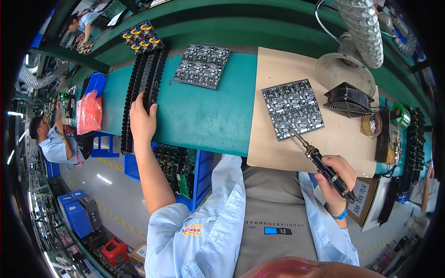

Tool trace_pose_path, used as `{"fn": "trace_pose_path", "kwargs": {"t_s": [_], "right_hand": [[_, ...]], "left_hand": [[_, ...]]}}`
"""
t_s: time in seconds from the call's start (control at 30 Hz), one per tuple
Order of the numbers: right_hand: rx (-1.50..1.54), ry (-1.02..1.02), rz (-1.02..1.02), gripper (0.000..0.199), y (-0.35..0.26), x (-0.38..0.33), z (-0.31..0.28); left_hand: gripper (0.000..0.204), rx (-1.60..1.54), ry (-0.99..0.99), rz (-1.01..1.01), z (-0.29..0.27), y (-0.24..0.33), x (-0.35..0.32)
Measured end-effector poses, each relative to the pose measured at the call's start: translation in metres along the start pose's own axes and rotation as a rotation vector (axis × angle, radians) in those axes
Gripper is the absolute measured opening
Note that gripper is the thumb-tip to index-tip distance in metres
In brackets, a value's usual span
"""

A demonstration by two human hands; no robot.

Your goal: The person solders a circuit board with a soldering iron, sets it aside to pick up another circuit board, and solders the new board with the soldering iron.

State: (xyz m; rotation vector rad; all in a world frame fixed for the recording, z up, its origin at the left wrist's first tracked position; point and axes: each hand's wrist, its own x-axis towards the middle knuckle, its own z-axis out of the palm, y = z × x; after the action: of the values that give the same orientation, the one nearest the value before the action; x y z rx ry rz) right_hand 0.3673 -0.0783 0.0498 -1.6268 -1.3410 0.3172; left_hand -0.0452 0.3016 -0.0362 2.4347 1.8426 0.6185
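My right hand (337, 178) is closed round the black handle of a soldering iron (324, 169). Its thin metal tip reaches the near edge of a panel of circuit boards (294, 106), which lies on a tan sheet (264, 148); whether it touches cannot be made out. My left hand (143, 121) rests on a long black slotted rack (146, 76), thumb apart from the fingers and some fingers hidden. A second circuit board panel (202, 66) lies on the green mat (208, 116) between the rack and the sheet.
A black fan (348, 99) stands beneath a fume hood (345, 72) with a silver duct (361, 28). Near them are a tip-cleaner pot (371, 125) and a green-rimmed solder spool (400, 115). Boards with yellow parts (140, 37) sit beyond the rack. A blue crate (201, 180) holds boards below.
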Motion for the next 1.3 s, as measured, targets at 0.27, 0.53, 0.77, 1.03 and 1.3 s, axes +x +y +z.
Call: {"fn": "trace_pose_path", "kwargs": {"t_s": [0.27, 0.53, 0.77, 1.03, 1.3], "right_hand": [[0.009, 0.014, -0.003, 0.039, 0.006, -0.002, -0.002], [-0.023, 0.037, 0.010, 0.040, 0.005, -0.001, -0.006], [-0.073, 0.047, 0.025, 0.042, 0.004, 0.001, -0.005], [-0.116, 0.083, 0.038, 0.043, 0.002, 0.002, -0.002], [-0.115, 0.136, 0.030, 0.044, 0.004, -0.002, -0.004]], "left_hand": [[0.056, -0.002, -0.009, -0.040, -0.004, -0.009, -0.008], [0.055, 0.044, -0.029, -0.101, -0.008, -0.020, -0.007], [0.053, 0.088, 0.330, 0.191, -0.018, 0.031, 0.000], [0.025, -0.612, -0.034, 0.401, -0.002, 0.180, -0.011], [0.021, -0.596, -0.211, 0.528, 0.037, 0.230, -0.047]]}}
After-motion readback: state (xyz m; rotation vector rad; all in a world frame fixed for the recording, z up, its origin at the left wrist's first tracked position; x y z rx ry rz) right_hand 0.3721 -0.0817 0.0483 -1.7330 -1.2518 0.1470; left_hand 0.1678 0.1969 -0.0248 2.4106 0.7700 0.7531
